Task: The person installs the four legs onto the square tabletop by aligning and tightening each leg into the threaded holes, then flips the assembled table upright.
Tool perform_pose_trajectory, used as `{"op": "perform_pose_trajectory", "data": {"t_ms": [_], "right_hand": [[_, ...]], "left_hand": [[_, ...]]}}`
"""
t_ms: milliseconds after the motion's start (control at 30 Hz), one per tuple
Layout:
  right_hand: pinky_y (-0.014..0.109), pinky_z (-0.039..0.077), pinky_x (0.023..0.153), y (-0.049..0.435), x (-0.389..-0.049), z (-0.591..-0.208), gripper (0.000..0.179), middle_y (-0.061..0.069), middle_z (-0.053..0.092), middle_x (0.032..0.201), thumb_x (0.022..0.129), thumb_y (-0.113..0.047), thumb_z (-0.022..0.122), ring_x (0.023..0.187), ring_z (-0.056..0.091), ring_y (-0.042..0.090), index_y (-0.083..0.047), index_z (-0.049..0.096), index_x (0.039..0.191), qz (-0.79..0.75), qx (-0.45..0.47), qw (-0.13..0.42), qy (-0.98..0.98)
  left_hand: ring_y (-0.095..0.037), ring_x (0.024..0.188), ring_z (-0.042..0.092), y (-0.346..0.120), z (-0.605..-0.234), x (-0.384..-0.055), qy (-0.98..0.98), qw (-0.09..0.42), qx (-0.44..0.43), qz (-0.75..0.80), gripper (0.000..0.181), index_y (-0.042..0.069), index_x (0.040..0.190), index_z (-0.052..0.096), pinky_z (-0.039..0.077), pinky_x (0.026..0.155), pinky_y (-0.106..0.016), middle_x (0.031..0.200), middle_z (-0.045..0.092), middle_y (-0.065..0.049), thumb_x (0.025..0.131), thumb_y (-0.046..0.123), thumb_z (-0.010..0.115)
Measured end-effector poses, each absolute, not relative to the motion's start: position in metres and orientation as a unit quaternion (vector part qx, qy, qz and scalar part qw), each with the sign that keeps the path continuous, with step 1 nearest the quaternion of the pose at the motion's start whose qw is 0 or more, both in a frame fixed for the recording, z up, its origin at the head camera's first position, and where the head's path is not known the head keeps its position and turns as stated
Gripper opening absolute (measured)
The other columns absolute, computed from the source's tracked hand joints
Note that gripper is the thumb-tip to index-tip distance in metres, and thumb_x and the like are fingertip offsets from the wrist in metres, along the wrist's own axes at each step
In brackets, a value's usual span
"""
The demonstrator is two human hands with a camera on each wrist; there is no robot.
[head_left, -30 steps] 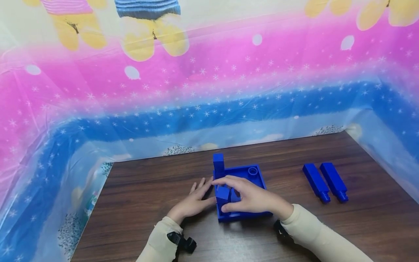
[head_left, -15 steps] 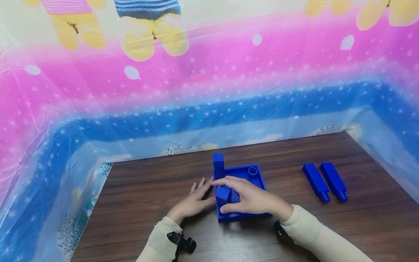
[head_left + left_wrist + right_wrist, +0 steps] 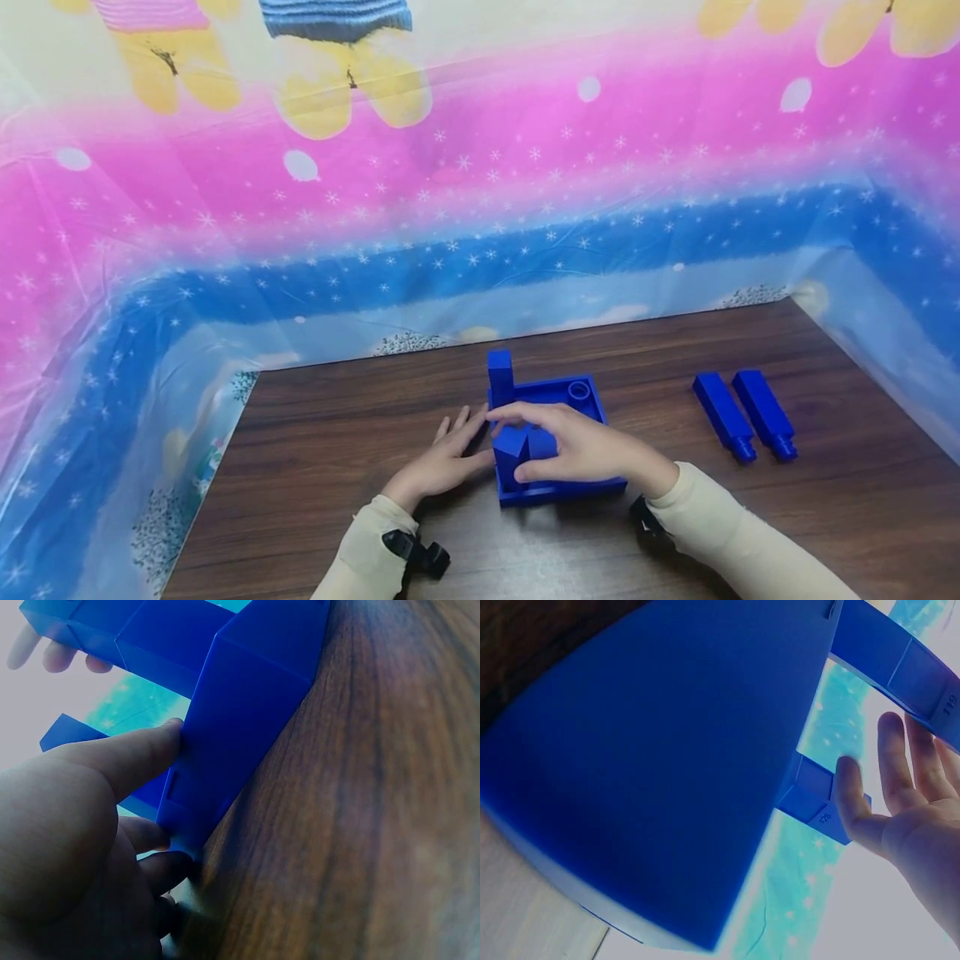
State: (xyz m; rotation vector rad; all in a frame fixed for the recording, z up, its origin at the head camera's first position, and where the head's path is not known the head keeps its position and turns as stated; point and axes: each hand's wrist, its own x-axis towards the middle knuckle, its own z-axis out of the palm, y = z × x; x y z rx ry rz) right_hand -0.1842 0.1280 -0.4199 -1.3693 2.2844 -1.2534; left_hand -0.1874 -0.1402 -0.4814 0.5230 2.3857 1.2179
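Note:
A square blue tray (image 3: 562,490) with a raised rim lies on the table. At its front left corner stands a square blue post (image 3: 510,458), marked 119 in the right wrist view. My right hand (image 3: 592,446) holds this post loosely, fingers arched behind it and thumb at its right side. In the right wrist view those fingers (image 3: 915,769) look fairly straight, and the thumb is hidden. Flat on the table, my left hand (image 3: 435,471) touches the tray's left side; its thumb (image 3: 142,750) presses the wall. A second post (image 3: 500,375) rises from the back left corner.
Two more blue posts, a left one (image 3: 723,417) and a right one (image 3: 765,417), lie right of the tray, threaded ends toward me. A round socket (image 3: 578,390) sits in the tray's back right corner. A printed cloth (image 3: 465,258) hangs behind the wooden table (image 3: 330,425).
The front left post has turned in my right hand. That thumb has drawn slightly right, and the wrist has shifted a little right. My left hand stays put.

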Motion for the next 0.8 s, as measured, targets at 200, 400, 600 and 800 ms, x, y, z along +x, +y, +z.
{"op": "perform_pose_trajectory", "data": {"t_ms": [200,400,600,800], "right_hand": [[0.046,0.050,0.110,0.1273,-0.1837,-0.4192,0.069,0.006,0.059,0.151,0.098,-0.026,0.079,0.135,0.058,0.023,-0.012,0.047,0.158,-0.421,-0.456,0.098,0.778],[0.047,0.049,0.110,0.1256,-0.1823,-0.4191,0.068,0.005,0.058,0.151,0.097,-0.028,0.079,0.135,0.058,0.023,-0.013,0.049,0.157,-0.417,-0.445,0.096,0.787],[0.046,0.049,0.111,0.1246,-0.1816,-0.4203,0.068,0.004,0.057,0.153,0.097,-0.029,0.079,0.135,0.057,0.022,-0.013,0.050,0.156,-0.410,-0.441,0.092,0.793],[0.045,0.050,0.110,0.1241,-0.1800,-0.4206,0.068,0.004,0.058,0.152,0.096,-0.028,0.081,0.134,0.058,0.021,-0.012,0.051,0.155,-0.406,-0.439,0.084,0.797]], "left_hand": [[-0.040,0.160,-0.015,-0.1398,-0.4827,-0.1886,0.856,0.205,0.186,0.437,0.090,0.024,0.171,0.022,-0.003,0.119,-0.077,0.176,0.009,-0.013,0.101,0.066,0.058],[-0.042,0.160,-0.014,-0.1398,-0.4843,-0.1900,0.858,0.204,0.183,0.434,0.083,0.023,0.171,0.022,-0.001,0.119,-0.078,0.176,0.009,-0.015,0.104,0.056,0.060],[-0.040,0.160,-0.015,-0.1401,-0.4841,-0.1896,0.859,0.208,0.182,0.430,0.088,0.023,0.171,0.020,-0.001,0.120,-0.076,0.176,0.007,-0.013,0.102,0.062,0.059],[-0.045,0.159,-0.014,-0.1406,-0.4850,-0.1896,0.857,0.202,0.191,0.433,0.086,0.022,0.171,0.021,-0.001,0.118,-0.078,0.176,0.007,-0.018,0.104,0.059,0.059]]}}
